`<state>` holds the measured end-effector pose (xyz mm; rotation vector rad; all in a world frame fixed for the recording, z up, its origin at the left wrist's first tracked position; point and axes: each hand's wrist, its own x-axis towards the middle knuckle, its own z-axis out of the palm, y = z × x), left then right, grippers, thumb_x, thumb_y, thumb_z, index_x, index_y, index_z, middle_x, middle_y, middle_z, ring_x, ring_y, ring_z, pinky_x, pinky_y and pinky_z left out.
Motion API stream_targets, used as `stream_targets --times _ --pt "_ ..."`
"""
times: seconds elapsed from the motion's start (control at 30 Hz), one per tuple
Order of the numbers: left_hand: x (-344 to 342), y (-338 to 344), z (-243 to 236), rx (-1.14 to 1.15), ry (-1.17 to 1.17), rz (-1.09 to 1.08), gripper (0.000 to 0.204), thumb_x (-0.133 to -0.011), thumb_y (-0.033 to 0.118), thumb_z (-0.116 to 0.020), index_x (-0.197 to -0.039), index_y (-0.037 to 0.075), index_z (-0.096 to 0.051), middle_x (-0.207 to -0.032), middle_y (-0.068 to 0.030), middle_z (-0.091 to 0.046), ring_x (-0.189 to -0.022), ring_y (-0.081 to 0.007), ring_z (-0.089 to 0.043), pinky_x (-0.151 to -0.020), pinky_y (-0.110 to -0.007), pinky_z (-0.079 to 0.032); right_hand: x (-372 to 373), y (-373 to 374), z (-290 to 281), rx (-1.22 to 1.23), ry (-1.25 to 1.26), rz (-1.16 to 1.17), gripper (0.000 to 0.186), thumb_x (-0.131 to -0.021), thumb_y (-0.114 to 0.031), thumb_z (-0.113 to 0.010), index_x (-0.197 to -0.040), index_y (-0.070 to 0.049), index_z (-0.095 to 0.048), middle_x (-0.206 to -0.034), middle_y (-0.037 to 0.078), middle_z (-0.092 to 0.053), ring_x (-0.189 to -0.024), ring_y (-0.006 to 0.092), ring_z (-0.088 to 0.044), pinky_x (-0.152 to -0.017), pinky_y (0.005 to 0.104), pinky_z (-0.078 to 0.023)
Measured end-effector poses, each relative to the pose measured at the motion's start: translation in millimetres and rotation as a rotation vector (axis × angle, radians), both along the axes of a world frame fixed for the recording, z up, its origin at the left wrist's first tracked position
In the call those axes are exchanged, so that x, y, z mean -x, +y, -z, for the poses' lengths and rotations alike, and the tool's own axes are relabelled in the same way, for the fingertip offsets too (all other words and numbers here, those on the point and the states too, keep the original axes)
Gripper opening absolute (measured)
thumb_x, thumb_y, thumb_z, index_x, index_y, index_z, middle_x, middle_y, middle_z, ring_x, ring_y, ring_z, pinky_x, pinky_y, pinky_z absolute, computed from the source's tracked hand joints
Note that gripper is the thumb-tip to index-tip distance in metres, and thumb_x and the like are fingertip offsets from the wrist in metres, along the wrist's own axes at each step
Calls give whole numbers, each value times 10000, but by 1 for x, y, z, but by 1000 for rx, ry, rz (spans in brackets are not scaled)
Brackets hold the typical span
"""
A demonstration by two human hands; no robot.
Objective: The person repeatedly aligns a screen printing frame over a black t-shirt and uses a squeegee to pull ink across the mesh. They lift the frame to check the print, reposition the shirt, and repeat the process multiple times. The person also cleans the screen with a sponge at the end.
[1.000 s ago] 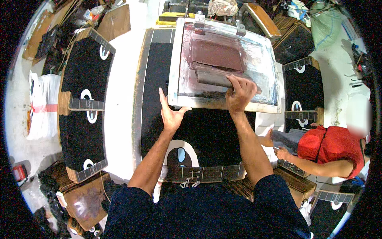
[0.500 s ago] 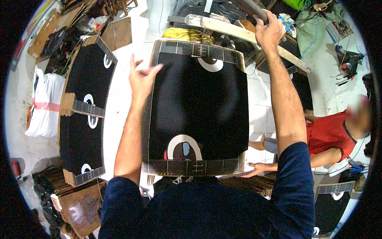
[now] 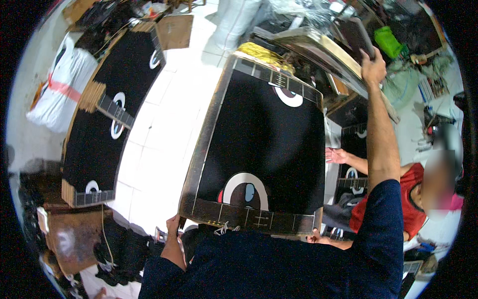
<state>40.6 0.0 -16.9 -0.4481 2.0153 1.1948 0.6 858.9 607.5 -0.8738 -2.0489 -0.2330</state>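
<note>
My right hand point(image 3: 372, 67) is closed on a dark squeegee point(image 3: 351, 35) at the upper right, beside a raised, steeply tilted screen frame point(image 3: 314, 46). Below it lies a large board point(image 3: 259, 134) with a black panel, white-ringed eye graphics at top and bottom, and dark gridded end strips. My left hand point(image 3: 173, 223) grips the board's near left corner, its fingers partly hidden. A co-worker in a red top point(image 3: 363, 219) is at the board's right, one hand point(image 3: 336, 155) spread beside its right edge, the other point(image 3: 314, 237) at its near right corner.
Stacks of similar black printed boards point(image 3: 99, 144) stand at the left and right point(image 3: 348, 149). A white wrapped bundle point(image 3: 59, 99) lies at the far left, yellow cloth point(image 3: 261, 56) behind the board. Sacks point(image 3: 224, 25), plastic bags and wooden boards point(image 3: 69, 234) surround the work area.
The screen frame has swung up off the board to the upper right, uncovering it. My left hand has dropped to the near corner. The co-worker has shifted, one hand now raised, and the view has turned.
</note>
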Motion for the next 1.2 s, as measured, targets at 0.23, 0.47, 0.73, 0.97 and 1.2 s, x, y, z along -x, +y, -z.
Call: stream_targets --times 0.23,0.47,0.73,0.97,1.2 --pt "-3 18 -33 103 259 82 382 -964 339 -714 -1190 35 -763 -1023 -171 -786 -924 -285 -740 -854 -408 -553 4 -9 -4 116 -40 67 485 -887 -488 -755 -1272 -199 -701 -1116 124 -766 -1018 332 -722 -894 428 -523" --pt "-4 26 -44 253 536 41 319 -953 256 -729 -1194 48 -754 -1159 -194 -733 -1104 -375 -666 -980 -446 -511 -2 18 -1 84 -68 93 457 -894 -484 -757 -1247 -198 -703 -1050 113 -772 -933 346 -721 -841 432 -524" --pt "18 20 -54 399 218 115 251 -919 196 -736 -1158 143 -792 -1052 -147 -780 -970 -325 -751 -851 -408 -584 -5 28 6 78 -71 56 491 -903 -513 -740 -1283 -205 -698 -1035 101 -772 -921 307 -721 -838 421 -521" --pt "121 109 -184 41 1126 113 122 -925 108 -733 -945 -7 -766 -880 -175 -731 -799 -351 -670 -735 -413 -537 2 20 0 82 -56 100 502 -901 -533 -729 -1309 -243 -688 -1090 97 -771 -982 326 -723 -873 434 -522" --pt "222 266 -312 -87 1413 135 184 -874 32 -761 -796 -57 -620 -707 -167 -515 -636 -325 -521 -596 -396 -424 4 3 -2 62 -9 15 422 -907 -437 -726 -1261 -210 -699 -1052 148 -765 -974 362 -728 -842 456 -540"
